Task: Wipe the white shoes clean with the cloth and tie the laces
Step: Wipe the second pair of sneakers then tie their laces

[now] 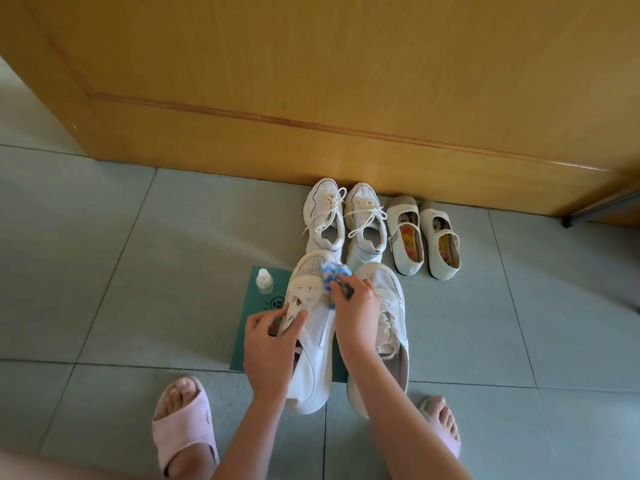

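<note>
Two white mesh sneakers lie side by side on a green mat [252, 344] on the tiled floor. My left hand [268, 348] grips the left sneaker [313, 341] at its tongue and laces, tilting it. My right hand [356, 313] holds a crumpled blue and white cloth [334, 273] against the upper of that left sneaker, near the toe. The right sneaker [393, 306] lies flat under my right wrist, its laces loose.
A small clear bottle with a white cap [264, 281] stands on the mat's far left corner. A second pair of white sneakers [346, 220] and cream strap shoes [424, 237] line the wooden door [311, 81]. My feet in pink slippers [183, 427] flank the mat.
</note>
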Action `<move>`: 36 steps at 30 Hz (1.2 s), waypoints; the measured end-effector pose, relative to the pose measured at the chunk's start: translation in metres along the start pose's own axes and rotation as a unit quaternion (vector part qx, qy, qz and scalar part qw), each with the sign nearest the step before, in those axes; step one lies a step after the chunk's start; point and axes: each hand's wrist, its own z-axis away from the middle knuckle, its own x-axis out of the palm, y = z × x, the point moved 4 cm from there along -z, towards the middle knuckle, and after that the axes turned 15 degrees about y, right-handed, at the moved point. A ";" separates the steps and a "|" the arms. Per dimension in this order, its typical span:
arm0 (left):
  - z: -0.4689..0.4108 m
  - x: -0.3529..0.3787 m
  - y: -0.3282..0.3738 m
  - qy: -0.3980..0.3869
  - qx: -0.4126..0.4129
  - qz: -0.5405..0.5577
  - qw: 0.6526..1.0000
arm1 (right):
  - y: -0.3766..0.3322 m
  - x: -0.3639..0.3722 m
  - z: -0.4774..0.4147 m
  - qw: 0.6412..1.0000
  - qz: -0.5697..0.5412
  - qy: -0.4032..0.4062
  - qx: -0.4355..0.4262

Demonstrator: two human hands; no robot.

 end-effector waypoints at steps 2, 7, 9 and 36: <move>-0.003 -0.001 -0.001 -0.004 0.002 0.001 1.000 | 0.002 -0.002 0.007 1.000 -0.001 -0.001 0.011; -0.006 -0.002 -0.003 -0.017 -0.007 0.015 1.000 | 0.008 -0.012 0.029 0.997 -0.041 -0.020 0.056; -0.007 -0.002 -0.004 -0.020 -0.006 0.012 1.000 | 0.014 -0.017 0.039 0.993 -0.072 -0.041 0.086; 0.005 0.003 0.018 0.018 0.115 -0.150 0.982 | 0.046 -0.048 0.131 0.983 -0.066 -0.091 0.145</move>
